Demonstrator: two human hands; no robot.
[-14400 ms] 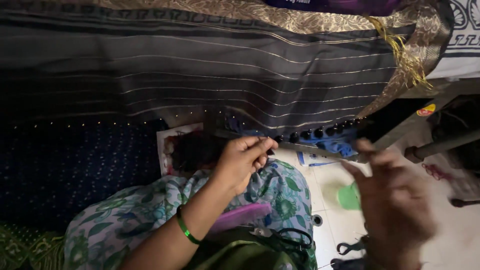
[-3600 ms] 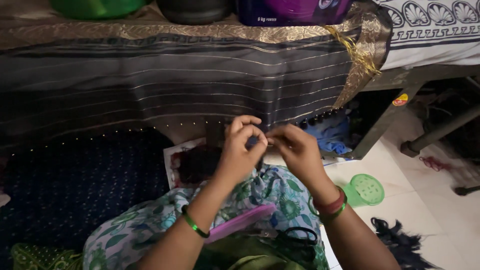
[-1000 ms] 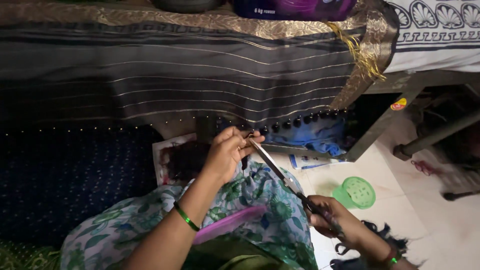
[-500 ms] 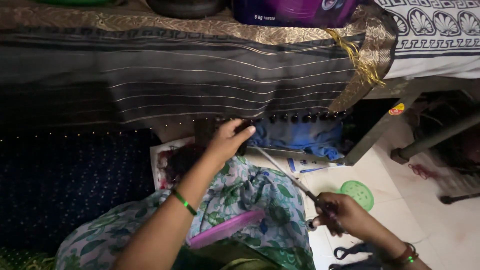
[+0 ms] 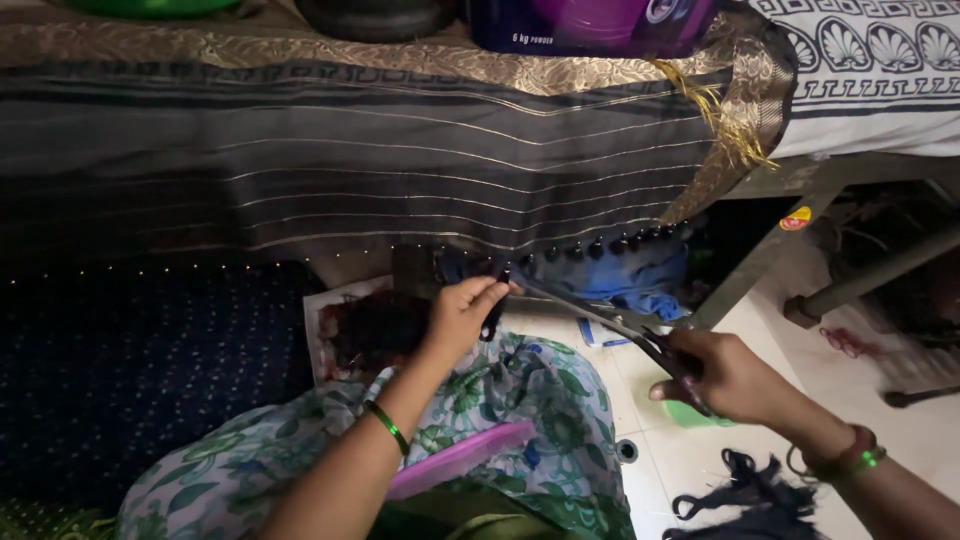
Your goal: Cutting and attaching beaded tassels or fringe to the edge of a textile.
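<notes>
Left hand (image 5: 462,312) pinching a small dark tassel (image 5: 492,312) at the beaded edge of the striped dark saree (image 5: 400,170) hanging from the table; right hand (image 5: 725,378) closed around the handles of scissors (image 5: 590,315), blades reaching toward the pinched tassel. Likely risks: blades nicking the fabric edge or the left fingertips, given the dim light and close spacing

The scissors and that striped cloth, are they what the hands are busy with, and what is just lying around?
In use: long metal scissors in right hand; dark tassel pinched by left hand; grey striped cloth.

Lying about: pink plastic lid; black thread bundle; blue fabric heap.
</notes>
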